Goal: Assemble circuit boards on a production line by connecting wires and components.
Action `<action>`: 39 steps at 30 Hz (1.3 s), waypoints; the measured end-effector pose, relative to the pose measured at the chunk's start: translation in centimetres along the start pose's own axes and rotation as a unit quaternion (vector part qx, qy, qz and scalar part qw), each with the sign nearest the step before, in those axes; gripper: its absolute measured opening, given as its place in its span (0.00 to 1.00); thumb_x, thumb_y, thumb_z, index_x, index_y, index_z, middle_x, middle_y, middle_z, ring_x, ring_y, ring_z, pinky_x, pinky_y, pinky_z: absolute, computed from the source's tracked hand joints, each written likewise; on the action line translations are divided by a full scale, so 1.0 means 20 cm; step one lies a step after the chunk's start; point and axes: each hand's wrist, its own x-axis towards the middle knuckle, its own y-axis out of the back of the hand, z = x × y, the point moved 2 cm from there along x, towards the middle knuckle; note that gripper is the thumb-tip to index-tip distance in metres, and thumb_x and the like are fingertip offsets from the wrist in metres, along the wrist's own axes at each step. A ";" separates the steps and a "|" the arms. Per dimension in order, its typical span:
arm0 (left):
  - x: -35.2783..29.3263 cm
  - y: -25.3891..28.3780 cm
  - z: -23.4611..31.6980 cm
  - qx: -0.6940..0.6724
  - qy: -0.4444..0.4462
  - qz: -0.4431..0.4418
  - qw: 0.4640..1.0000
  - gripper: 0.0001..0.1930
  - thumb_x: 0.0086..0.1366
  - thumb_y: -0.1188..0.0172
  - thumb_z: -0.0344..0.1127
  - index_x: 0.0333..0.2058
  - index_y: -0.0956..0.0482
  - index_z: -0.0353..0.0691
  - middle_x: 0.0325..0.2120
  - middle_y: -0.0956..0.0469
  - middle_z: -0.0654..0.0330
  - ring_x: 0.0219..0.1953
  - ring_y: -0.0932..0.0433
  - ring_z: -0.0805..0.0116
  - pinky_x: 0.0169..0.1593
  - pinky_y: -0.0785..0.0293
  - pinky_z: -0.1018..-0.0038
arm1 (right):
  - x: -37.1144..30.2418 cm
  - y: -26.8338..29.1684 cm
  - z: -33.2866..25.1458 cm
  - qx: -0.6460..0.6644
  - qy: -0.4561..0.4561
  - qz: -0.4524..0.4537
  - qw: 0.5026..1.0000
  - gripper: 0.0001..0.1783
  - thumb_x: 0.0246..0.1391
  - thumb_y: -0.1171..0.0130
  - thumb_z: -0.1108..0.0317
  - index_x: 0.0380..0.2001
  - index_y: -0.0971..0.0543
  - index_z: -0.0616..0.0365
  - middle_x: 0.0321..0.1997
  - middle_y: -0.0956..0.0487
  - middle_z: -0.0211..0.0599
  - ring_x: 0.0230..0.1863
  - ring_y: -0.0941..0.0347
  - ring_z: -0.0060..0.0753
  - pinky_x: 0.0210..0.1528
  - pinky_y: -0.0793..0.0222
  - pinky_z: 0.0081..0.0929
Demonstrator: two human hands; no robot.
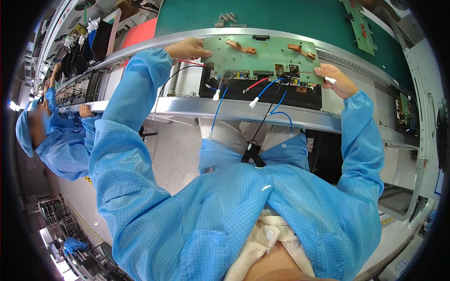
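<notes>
My left hand (187,48) pinches the left edge of a green circuit board (272,56). The board's right edge is held by my right hand (338,80), its fingers closed by a white wire connector (330,80). Copper-coloured blocks (241,47) sit on the board's top face. Below the board lies a black tray (307,100), partly covered by it. Blue wires (221,105) with white ends, a red wire (257,85) and black wires hang from the board's near side, some over the front rail.
A metal rail (183,107) runs along the near side. Beyond lie a green mat (290,18), a pile of small metal parts (227,18) and another green board (360,25). A red sheet (139,33) is at the far left. A co-worker in blue (65,150) is at left.
</notes>
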 end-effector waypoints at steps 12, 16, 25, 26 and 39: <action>0.01 0.02 0.00 -0.015 -0.020 0.025 0.999 0.21 0.57 0.39 0.51 0.35 0.23 0.36 0.25 0.26 0.65 0.27 0.34 0.75 0.31 0.36 0.78 | -0.02 0.00 -0.03 0.021 0.010 0.012 1.000 0.19 0.56 0.48 0.52 0.40 0.27 0.58 0.31 0.24 0.26 0.28 0.31 0.10 0.21 0.46 0.07; 0.04 0.02 -0.05 -0.023 -0.052 0.033 0.998 0.21 0.57 0.40 0.51 0.34 0.23 0.36 0.24 0.27 0.66 0.26 0.34 0.76 0.30 0.36 0.79 | 0.00 0.02 -0.03 0.004 0.015 0.005 1.000 0.19 0.56 0.48 0.53 0.42 0.28 0.58 0.32 0.24 0.26 0.29 0.31 0.10 0.21 0.47 0.07; 0.00 0.03 0.00 -0.015 -0.041 0.026 0.999 0.20 0.57 0.40 0.50 0.35 0.23 0.37 0.23 0.28 0.66 0.25 0.34 0.76 0.29 0.36 0.79 | -0.04 0.03 -0.02 0.006 0.033 -0.006 0.999 0.20 0.57 0.50 0.53 0.46 0.29 0.57 0.35 0.24 0.25 0.31 0.31 0.11 0.23 0.47 0.07; -0.01 0.03 0.02 -0.015 -0.041 0.026 0.999 0.20 0.57 0.40 0.50 0.35 0.23 0.37 0.23 0.28 0.66 0.25 0.34 0.76 0.29 0.36 0.79 | -0.05 0.03 -0.03 0.006 0.029 -0.003 1.000 0.20 0.57 0.50 0.53 0.46 0.29 0.57 0.35 0.24 0.25 0.31 0.30 0.11 0.24 0.47 0.07; -0.01 -0.03 0.06 -0.011 -0.021 0.006 1.000 0.19 0.60 0.41 0.41 0.43 0.28 0.32 0.28 0.25 0.67 0.28 0.33 0.82 0.33 0.39 0.83 | -0.05 0.06 0.07 0.020 -0.003 -0.025 0.999 0.13 0.60 0.53 0.56 0.37 0.29 0.55 0.31 0.24 0.28 0.20 0.32 0.07 0.14 0.51 0.05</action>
